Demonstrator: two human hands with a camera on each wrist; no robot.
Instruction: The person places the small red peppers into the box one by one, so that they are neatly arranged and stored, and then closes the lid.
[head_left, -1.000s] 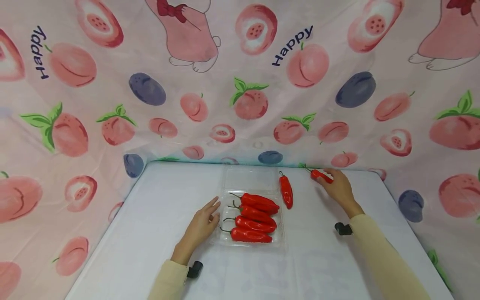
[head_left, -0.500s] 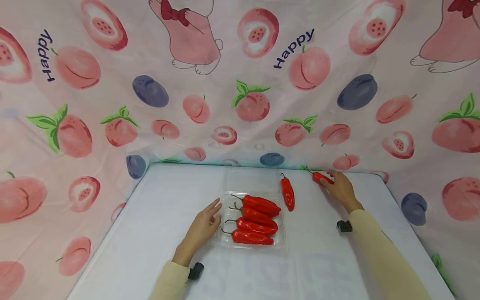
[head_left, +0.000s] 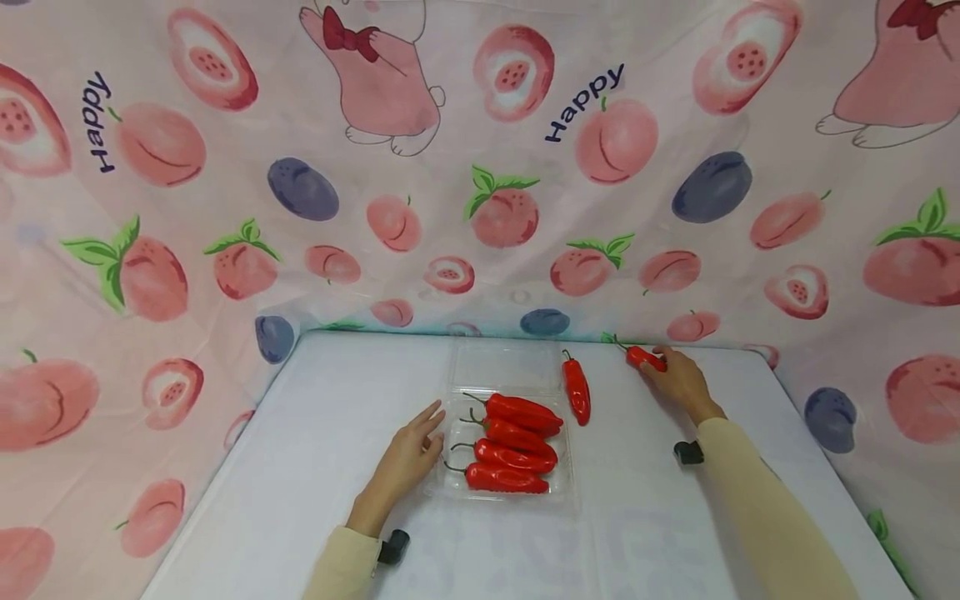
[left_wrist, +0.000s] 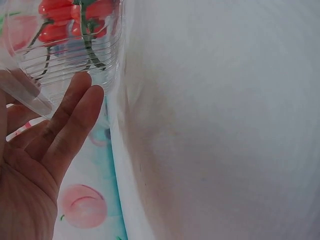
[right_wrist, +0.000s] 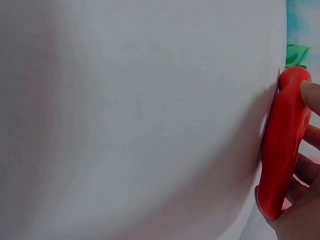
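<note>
Your right-hand grip is clamping one red chili pepper near the far edge of the surface, toward its far right corner. Your left-hand grip is standing apart, fingers extending beside the clear plastic clamshell; contact is remaining unconfirmed. Four peppers are lying inside; another pepper is lying just right.

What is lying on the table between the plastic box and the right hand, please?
One red pepper lies there, as the head view shows; the right hand holds another pepper.
</note>
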